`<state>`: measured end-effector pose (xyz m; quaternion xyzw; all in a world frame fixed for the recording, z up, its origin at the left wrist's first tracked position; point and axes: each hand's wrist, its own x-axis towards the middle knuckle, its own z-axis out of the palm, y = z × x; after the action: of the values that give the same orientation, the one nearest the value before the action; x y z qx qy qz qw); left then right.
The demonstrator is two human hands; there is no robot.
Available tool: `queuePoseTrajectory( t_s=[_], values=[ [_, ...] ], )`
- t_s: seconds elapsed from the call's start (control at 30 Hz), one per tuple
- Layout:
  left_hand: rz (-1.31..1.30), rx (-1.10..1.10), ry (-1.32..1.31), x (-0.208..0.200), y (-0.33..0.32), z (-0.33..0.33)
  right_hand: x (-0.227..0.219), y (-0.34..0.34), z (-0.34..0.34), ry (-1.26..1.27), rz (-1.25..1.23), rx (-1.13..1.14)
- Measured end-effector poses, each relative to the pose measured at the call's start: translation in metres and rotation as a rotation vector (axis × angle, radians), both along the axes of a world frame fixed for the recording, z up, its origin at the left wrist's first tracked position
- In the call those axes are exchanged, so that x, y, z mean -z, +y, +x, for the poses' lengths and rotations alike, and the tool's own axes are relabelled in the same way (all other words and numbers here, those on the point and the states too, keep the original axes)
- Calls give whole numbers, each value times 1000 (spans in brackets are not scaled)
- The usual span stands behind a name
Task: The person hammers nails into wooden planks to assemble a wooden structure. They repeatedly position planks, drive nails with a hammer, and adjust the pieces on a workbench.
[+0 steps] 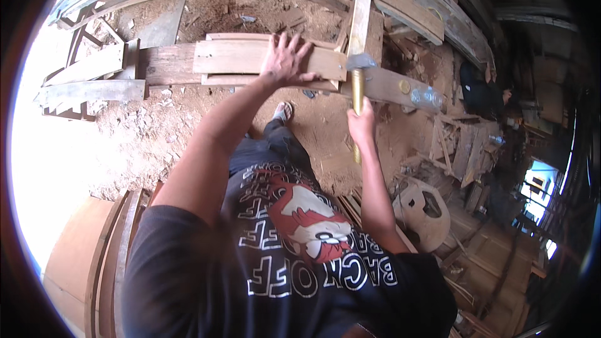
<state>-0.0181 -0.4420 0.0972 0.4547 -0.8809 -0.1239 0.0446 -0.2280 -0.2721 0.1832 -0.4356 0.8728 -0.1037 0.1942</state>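
Observation:
My left hand (288,59) lies flat with spread fingers on a pale wooden panel assembly (231,57), which looks like a shallow frame or drawer. The assembly rests along a narrow plank bench (166,64). In my right hand (362,119) is a hammer (357,81), gripped around its yellowish handle. Its grey metal head is up beside the right end of the assembly; I cannot tell whether it touches the wood. A long upright-looking wooden batten (361,12) runs away behind the hammer head.
A clear plastic bottle (427,97) and a round yellowish object (404,87) are on the bench's right end. Long planks (407,9) cross the far side. Boards (81,263) lean at lower left. Another person (477,87) is at the right, near wooden frames (460,147).

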Motion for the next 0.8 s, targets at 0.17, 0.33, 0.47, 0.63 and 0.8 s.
queuePoseTrajectory(
  t_s=[0.17, 0.33, 0.47, 0.63, 0.8],
  values=[
    [-21, 3, -11, 8, -1, 0, -22, 9, 4, 13, -541, 8],
    [-24, 19, -35, 4, 2, 1, 8, 6, 16, 47, 122, -4],
    [-19, 6, -27, -2, 0, 1, -3, 3, -3, -81, -66, 76],
    [-43, 2, -9, 1, 1, 1, -31, 12, 12, 4, -417, 128],
    [-48, 4, -29, -1, 1, 0, -6, -2, 17, 76, 188, -52]
  ],
)
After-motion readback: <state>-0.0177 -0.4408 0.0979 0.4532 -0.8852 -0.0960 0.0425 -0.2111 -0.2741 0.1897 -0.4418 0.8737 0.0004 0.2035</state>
